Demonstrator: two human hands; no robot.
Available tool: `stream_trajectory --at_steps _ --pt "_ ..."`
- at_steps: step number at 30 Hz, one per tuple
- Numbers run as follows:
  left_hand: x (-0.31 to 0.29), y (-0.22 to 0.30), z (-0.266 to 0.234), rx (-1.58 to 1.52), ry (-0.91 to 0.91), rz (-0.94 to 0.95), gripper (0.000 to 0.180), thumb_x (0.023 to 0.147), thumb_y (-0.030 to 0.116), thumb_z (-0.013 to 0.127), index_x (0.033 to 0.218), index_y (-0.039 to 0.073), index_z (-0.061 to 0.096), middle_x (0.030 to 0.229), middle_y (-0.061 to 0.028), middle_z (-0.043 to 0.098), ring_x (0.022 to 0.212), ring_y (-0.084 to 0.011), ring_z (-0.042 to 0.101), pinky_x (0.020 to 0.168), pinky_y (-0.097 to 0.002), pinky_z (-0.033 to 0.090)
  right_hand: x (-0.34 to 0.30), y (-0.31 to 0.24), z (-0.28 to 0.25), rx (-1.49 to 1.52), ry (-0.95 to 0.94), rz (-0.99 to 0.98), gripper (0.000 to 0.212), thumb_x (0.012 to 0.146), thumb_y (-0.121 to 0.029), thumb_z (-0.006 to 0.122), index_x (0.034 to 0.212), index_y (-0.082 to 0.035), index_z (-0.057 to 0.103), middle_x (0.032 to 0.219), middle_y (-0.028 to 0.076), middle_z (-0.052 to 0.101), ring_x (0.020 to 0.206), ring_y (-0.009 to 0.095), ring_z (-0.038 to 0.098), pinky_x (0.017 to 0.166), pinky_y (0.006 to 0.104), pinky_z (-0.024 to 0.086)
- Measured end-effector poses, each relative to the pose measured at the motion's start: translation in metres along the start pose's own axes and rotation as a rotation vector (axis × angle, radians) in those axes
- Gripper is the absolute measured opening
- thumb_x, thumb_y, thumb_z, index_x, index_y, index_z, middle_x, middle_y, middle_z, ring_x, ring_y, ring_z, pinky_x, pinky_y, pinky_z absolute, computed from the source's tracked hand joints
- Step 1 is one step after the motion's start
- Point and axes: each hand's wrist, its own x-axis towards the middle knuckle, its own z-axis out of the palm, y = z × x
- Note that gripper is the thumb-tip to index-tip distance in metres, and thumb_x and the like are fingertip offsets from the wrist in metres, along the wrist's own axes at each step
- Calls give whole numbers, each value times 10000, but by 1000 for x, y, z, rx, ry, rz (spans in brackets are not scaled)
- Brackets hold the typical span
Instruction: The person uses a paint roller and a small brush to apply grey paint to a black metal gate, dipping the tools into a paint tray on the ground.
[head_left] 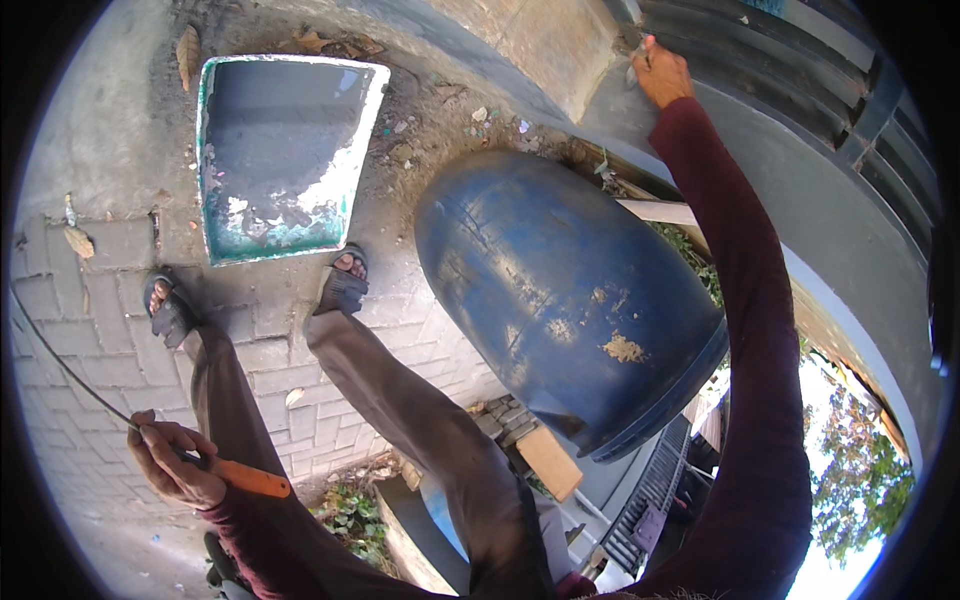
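tool [252, 479] well apart from tub's rim [361, 165]

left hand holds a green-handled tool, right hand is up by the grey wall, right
Not quite: in the head view, the tool in the left hand has an orange handle, not a green one. The right hand is indeed up by the grey wall.
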Motion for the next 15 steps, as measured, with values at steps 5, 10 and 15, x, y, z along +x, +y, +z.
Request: stream_trajectory --at_steps 5,10,15 --pt "4 1 1 13 -46 0 303 1009 209 420 1094 -71 499 595 0 394 386 -63 348 386 -192 304 -16 8 0 25 -130 -32 378 905 -348 531 983 2 653 875 267 649 862 418 633 797 484 499" --pt "7 4 4 -26 -28 -26 317 1004 224 412 1146 -53 475 511 -10 430 351 -76 378 337 -203 241 -39 -3 -8 198 -399 158 352 940 -321 523 983 12 629 739 225 650 721 341 668 687 420 526" --pt "7 9 -5 -86 3 -69 272 1001 256 437 1070 2 504 537 7 434 371 -64 412 339 -187 254 -49 -134 -73 613 -133 75 312 930 -279 598 1109 -27 639 774 71 673 675 114 636 587 277 507"
